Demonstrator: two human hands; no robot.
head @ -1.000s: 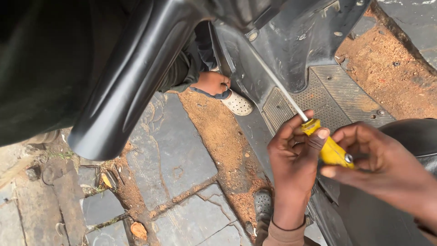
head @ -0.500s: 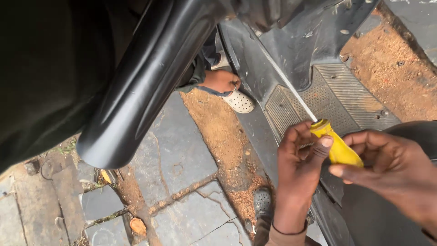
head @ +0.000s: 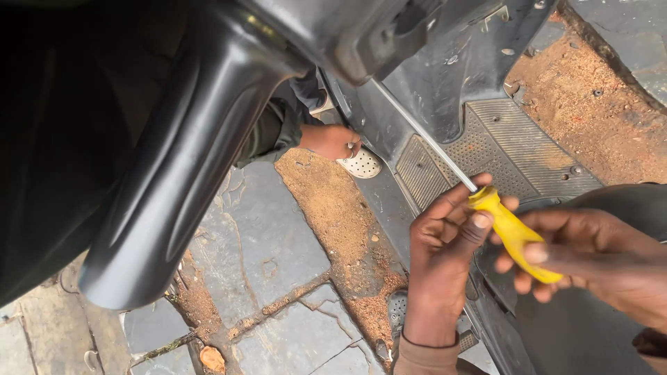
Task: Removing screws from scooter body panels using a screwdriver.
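Both hands, left hand (head: 445,243) and right hand (head: 590,260), fingers closed on yellow-handled screwdriver (head: 511,229), shaft toward 11 o'clock into scooter body (head: 445,83), over stone paving (head: 271,250) with red dirt outdoors.

1. The left hand (head: 445,257) is showing bare, with short nails on its fingers.
2. A tan-brown sleeve cuff (head: 425,355) is covering its wrist.
3. The right hand (head: 590,260) is showing bare too, wearing no glove or ring.
4. A dark band (head: 652,342) is sitting at its wrist.
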